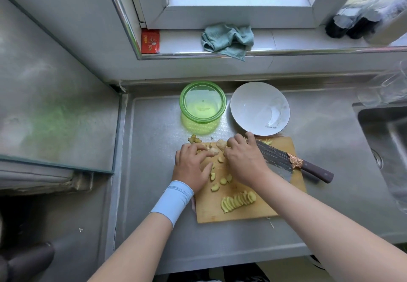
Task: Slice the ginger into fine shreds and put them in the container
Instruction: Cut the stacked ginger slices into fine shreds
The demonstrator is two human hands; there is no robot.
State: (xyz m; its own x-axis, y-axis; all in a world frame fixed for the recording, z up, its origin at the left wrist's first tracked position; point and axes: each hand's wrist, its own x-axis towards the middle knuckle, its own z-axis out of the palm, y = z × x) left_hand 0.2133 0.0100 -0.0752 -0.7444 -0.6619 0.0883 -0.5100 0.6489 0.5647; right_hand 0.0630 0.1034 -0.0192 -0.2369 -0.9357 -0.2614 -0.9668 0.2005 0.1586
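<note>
one brushed stainless steel counter (154, 171) fills most of the scene, with a steel sink (387, 140) set in at the right. a rectangular wooden cutting board (220, 213) lies in the middle. just past its far edge stand a round white ceramic bowl (248, 105) on the right and a translucent green round plastic container (202, 103) on the left, close together but apart. a dark-bladed cleaver with a brown handle (275, 156) lies flat on the board's right side, handle pointing right. the left hand (192, 167), above a pale blue wrist sleeve (174, 202), has fairly straight, spread fingers whose tips rest on a pale knobby piece of ginger (220, 145) at the board's far left. the right hand (244, 160) curls its fingers round that ginger from the right. a row of overlapping ginger slices (239, 200) lies on the near side, loose slices (222, 180) between the wrists, and a small ginger offcut (194, 139) on the counter beside the far left corner.
</note>
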